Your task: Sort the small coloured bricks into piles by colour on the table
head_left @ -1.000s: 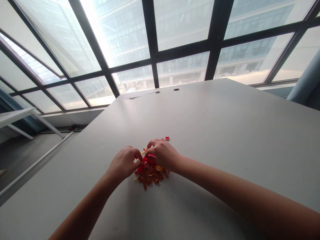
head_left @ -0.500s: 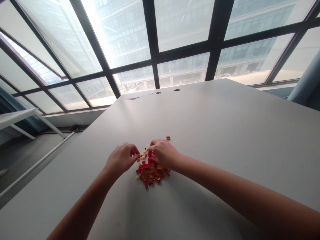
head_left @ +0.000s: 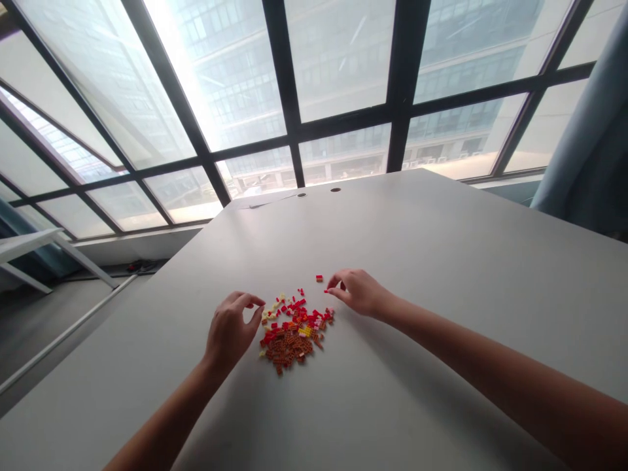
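A loose pile of small building bricks [head_left: 289, 347] lies on the table, mostly brown, with red, pale yellow, yellow, orange and pink ones among them. At its upper right, my right hand [head_left: 360, 291] pinches a tiny red brick [head_left: 326, 291] between thumb and forefinger. My left hand [head_left: 233, 327] is at the pile's left edge, beside the pale yellow bricks [head_left: 269, 311]. Its thumb and forefinger come together in a pinch; whatever is between them is too small to make out. Apart from the pile, near my right fingertips, sits a small red and brown brick stack [head_left: 319, 279].
The pile rests on a wide white table [head_left: 417, 261]. Two round cable holes [head_left: 335, 190] show near its far edge. Large dark-framed windows [head_left: 338, 118] stand beyond, a blue curtain [head_left: 574, 157] hangs at right, and a white side table [head_left: 29, 245] is at left.
My right hand has moved from the pile to the right, carrying a tiny red brick and uncovering the red and yellow bricks. My left hand has drawn slightly left. The view has shifted.
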The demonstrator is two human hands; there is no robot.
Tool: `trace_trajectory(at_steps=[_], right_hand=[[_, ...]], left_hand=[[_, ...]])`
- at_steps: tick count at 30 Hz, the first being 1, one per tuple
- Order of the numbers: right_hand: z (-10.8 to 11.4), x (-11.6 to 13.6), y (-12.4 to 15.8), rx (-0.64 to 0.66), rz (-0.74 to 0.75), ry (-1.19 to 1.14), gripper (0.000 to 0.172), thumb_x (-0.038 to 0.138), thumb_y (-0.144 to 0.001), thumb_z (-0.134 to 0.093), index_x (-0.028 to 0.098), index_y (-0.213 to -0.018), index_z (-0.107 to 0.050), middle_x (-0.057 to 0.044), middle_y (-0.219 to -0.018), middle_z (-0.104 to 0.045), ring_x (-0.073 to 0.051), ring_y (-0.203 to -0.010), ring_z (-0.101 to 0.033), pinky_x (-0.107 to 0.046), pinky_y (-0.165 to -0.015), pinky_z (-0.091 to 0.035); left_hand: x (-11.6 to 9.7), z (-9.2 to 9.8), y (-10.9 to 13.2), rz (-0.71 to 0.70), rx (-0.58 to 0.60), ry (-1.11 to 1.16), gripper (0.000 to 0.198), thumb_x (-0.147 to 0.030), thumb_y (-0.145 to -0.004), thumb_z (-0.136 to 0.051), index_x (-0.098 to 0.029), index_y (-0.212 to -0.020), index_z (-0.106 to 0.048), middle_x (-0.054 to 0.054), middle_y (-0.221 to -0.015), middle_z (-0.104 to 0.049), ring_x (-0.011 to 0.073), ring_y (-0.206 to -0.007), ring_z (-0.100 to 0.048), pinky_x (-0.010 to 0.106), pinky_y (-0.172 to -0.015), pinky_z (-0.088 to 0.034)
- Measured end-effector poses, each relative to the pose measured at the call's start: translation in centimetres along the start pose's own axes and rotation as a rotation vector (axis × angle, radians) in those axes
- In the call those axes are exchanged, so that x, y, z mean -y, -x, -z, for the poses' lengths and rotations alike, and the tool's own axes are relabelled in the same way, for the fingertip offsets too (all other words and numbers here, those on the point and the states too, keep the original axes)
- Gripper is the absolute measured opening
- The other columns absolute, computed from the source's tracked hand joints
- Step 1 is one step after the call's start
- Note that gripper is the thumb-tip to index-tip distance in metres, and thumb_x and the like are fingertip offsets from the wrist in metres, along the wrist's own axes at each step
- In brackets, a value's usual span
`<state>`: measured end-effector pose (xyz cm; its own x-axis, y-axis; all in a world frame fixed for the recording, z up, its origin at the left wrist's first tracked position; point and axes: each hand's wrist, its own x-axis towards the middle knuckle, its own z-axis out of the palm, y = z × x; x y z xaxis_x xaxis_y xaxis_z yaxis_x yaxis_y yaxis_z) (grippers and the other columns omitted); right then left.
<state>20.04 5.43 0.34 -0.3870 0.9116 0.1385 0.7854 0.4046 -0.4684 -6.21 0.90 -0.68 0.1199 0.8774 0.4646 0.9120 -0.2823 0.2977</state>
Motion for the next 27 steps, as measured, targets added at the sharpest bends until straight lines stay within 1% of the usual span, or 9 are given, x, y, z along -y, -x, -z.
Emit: trace_trajectory(at_steps=[2, 5, 8, 11, 16, 18, 20, 22, 27], right_hand=[[-0.3, -0.8, -0.5, -0.055, -0.021, 0.064, 0.012, 0.019, -0.086, -0.059, 0.015, -0.089, -0.07, -0.008, -0.093, -0.07, -0.016, -0.08, -0.064, -0.025, -0.075, -0.045], [-1.1, -1.3, -1.4, -0.094, -0.004, 0.102, 0.011, 0.018, -0.086, -0.06, 0.015, -0.089, -0.069, -0.009, -0.096, -0.069, -0.017, -0.087, -0.063, -0.029, -0.081, -0.043], [-2.0, -1.4, -2.1, -0.114, 0.029, 0.067, 0.009, 0.019, -0.085, -0.062, 0.014, -0.088, -0.069, -0.007, -0.094, -0.068, -0.015, -0.077, -0.062, -0.028, -0.077, -0.043], [-2.8, -1.7, -2.5, -0.153, 0.072, 0.016, 0.007, 0.019, -0.083, -0.063, 0.016, -0.086, -0.069, -0.005, -0.091, -0.068, -0.012, -0.067, -0.059, -0.027, -0.074, -0.042], [-3.4, -2.1, -2.2, -0.296, 0.109, 0.004, 0.006, 0.02, -0.083, -0.065, 0.02, -0.086, -0.07, -0.003, -0.093, -0.069, -0.012, -0.068, -0.058, -0.031, -0.081, -0.036], [-3.3, -1.9, -1.9, -0.377, 0.15, -0.018, 0.008, 0.022, -0.085, -0.062, 0.02, -0.087, -0.07, -0.002, -0.092, -0.069, -0.012, -0.067, -0.057, -0.031, -0.081, -0.034], [-3.1, -1.6, -1.5, -0.427, 0.201, -0.067, 0.013, 0.024, -0.089, -0.057, 0.018, -0.086, -0.069, -0.003, -0.089, -0.069, -0.012, -0.068, -0.058, -0.03, -0.08, -0.035], [-3.0, -1.2, -1.3, -0.434, 0.237, -0.099, 0.016, 0.024, -0.09, -0.054, 0.017, -0.086, -0.068, -0.004, -0.087, -0.07, -0.013, -0.073, -0.06, -0.029, -0.08, -0.036], [-3.5, -1.2, -1.3, -0.382, 0.19, -0.015, 0.015, 0.021, -0.088, -0.055, 0.017, -0.089, -0.069, -0.007, -0.095, -0.071, -0.019, -0.089, -0.063, -0.034, -0.084, -0.039]], left_hand=[[0.0, -0.7, 0.3, -0.007, -0.055, 0.036, 0.019, -0.029, -0.081, -0.049, -0.019, -0.081, -0.066, 0.005, -0.082, -0.065, 0.0199, -0.076, -0.062, 0.034, -0.075, -0.047], [-0.2, -1.0, 0.5, -0.022, -0.086, 0.048, 0.018, -0.028, -0.084, -0.049, -0.02, -0.082, -0.065, 0.004, -0.084, -0.066, 0.0189, -0.08, -0.062, 0.034, -0.079, -0.046], [-0.3, -0.8, 0.7, -0.059, -0.126, 0.001, 0.017, -0.027, -0.086, -0.049, -0.021, -0.084, -0.065, 0.004, -0.088, -0.068, 0.0195, -0.085, -0.062, 0.036, -0.085, -0.042], [-0.1, -0.6, 1.0, -0.077, -0.132, -0.007, 0.017, -0.027, -0.086, -0.049, -0.021, -0.083, -0.065, 0.003, -0.087, -0.069, 0.0195, -0.086, -0.063, 0.036, -0.084, -0.042], [-0.1, -0.7, 1.0, -0.016, -0.08, 0.02, 0.019, -0.029, -0.086, -0.049, -0.022, -0.083, -0.066, 0.003, -0.089, -0.07, 0.0194, -0.086, -0.064, 0.035, -0.086, -0.045], [0.0, -0.9, 0.9, -0.022, -0.069, 0.037, 0.023, -0.033, -0.088, -0.047, -0.021, -0.094, -0.066, 0.005, -0.103, -0.07, 0.021, -0.099, -0.062, 0.038, -0.093, -0.044], [0.2, -1.2, 0.9, -0.045, -0.017, 0.058, 0.034, -0.036, -0.09, -0.043, -0.02, -0.113, -0.061, 0.007, -0.122, -0.064, 0.0231, -0.117, -0.055, 0.042, -0.102, -0.04], [0.6, -1.6, 1.0, -0.059, 0.071, 0.077, 0.043, -0.039, -0.092, -0.038, -0.017, -0.125, -0.054, 0.009, -0.133, -0.056, 0.0246, -0.129, -0.045, 0.045, -0.107, -0.037], [1.1, -2.6, 1.1, -0.056, 0.18, 0.058, 0.05, -0.041, -0.094, -0.031, -0.015, -0.133, -0.047, 0.011, -0.14, -0.049, 0.0256, -0.137, -0.033, 0.049, -0.112, -0.03]])
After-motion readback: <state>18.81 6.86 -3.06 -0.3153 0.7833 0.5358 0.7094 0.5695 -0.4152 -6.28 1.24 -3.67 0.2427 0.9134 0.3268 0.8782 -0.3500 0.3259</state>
